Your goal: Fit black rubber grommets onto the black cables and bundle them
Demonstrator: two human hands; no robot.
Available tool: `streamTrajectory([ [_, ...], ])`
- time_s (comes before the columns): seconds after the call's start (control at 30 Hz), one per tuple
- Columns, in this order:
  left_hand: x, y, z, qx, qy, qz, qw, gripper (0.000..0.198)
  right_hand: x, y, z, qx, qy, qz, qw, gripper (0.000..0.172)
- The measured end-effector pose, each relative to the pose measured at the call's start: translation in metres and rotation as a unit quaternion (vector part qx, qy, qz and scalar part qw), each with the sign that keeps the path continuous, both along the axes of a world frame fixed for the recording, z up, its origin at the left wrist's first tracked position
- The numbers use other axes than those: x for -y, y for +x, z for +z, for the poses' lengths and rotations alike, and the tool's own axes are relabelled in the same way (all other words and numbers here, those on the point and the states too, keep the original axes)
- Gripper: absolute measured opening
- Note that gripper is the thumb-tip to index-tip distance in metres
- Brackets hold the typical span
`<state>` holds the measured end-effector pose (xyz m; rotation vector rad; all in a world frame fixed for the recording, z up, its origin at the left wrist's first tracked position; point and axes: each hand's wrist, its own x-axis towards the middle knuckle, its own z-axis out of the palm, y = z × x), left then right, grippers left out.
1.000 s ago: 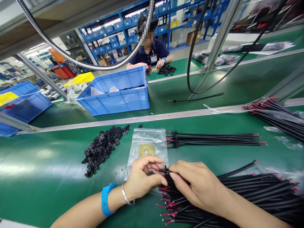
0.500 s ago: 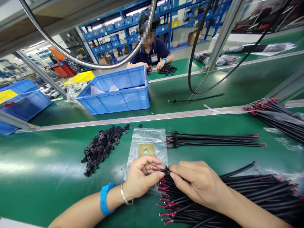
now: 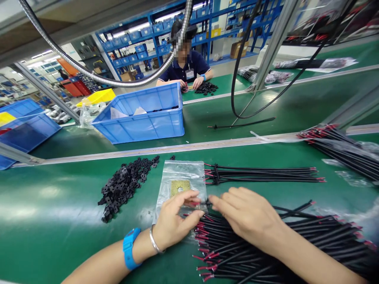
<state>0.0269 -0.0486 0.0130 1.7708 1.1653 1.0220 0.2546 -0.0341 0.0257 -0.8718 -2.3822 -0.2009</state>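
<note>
The right hand pinches a thin black cable next to a small black clip; the cable's red wire end points into the curve of the left hand, in front of a clear plastic bag. The left thumb and forefinger stand apart around that end; whether its other fingers grip it, I cannot tell. A brass-coloured plate with a hole lies at the bag, though inside or on top is unclear. Beyond the metal strip, a blue bin contains white papers and some dark things too hidden to name. At far left, another blue bin shows something yellow and something red. Many black cables with red ends lie loosely heaped beneath the right hand.
</note>
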Motion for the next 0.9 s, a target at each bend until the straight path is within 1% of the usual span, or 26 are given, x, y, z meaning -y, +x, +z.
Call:
streamTrajectory([
  [0.07, -0.01, -0.003, 0.004, -0.002, 0.008, 0.015, 1.0, 0.045, -0.014, 0.016, 0.002, 0.023, 0.036, -0.061, 0.997, 0.02],
  [0.13, -0.025, -0.011, 0.008, -0.028, 0.05, 0.051, 0.997, 0.035, -0.029, 0.03, -0.002, 0.028, 0.052, -0.124, 0.991, 0.019],
  [0.2, -0.045, -0.026, 0.01, -0.087, 0.098, 0.09, 0.987, 0.026, -0.041, 0.039, -0.01, 0.02, 0.034, -0.166, 0.985, 0.017],
  [0.23, -0.055, -0.037, 0.009, -0.13, 0.116, 0.107, 0.979, 0.026, -0.045, 0.041, -0.016, 0.017, 0.019, -0.175, 0.984, 0.017],
  [0.3, -0.076, -0.062, 0.006, -0.237, 0.148, 0.143, 0.949, 0.029, -0.05, 0.04, -0.027, 0.016, -0.011, -0.177, 0.984, 0.019],
  [0.33, -0.086, -0.075, 0.003, -0.299, 0.159, 0.158, 0.928, 0.031, -0.051, 0.038, -0.032, 0.016, -0.02, -0.175, 0.984, 0.02],
  [0.4, -0.102, -0.101, -0.003, -0.418, 0.161, 0.205, 0.87, 0.038, -0.051, 0.034, -0.039, 0.008, -0.033, -0.176, 0.984, 0.023],
  [0.43, -0.107, -0.111, -0.006, -0.462, 0.147, 0.215, 0.848, 0.038, -0.051, 0.032, -0.042, 0.001, -0.04, -0.177, 0.983, 0.025],
  [0.47, -0.111, -0.12, -0.009, -0.489, 0.133, 0.215, 0.835, 0.038, -0.05, 0.03, -0.043, -0.007, -0.046, -0.176, 0.983, 0.026],
  [0.5, -0.114, -0.126, -0.011, -0.505, 0.121, 0.213, 0.828, 0.037, -0.05, 0.029, -0.044, -0.014, -0.053, -0.174, 0.983, 0.027],
  [0.57, -0.116, -0.133, -0.013, -0.511, 0.107, 0.203, 0.828, 0.034, -0.049, 0.029, -0.044, -0.027, -0.065, -0.166, 0.984, 0.028],
  [0.7, -0.116, -0.133, -0.012, -0.505, 0.103, 0.215, 0.83, 0.031, -0.048, 0.032, -0.04, -0.035, -0.087, -0.149, 0.984, 0.027],
  [0.8, -0.116, -0.132, -0.01, -0.494, 0.098, 0.231, 0.833, 0.03, -0.048, 0.039, -0.033, -0.028, -0.1, -0.165, 0.981, 0.023],
  [0.9, -0.114, -0.133, -0.01, -0.479, 0.088, 0.241, 0.84, 0.029, -0.047, 0.043, -0.028, -0.003, -0.129, -0.173, 0.976, 0.019],
])
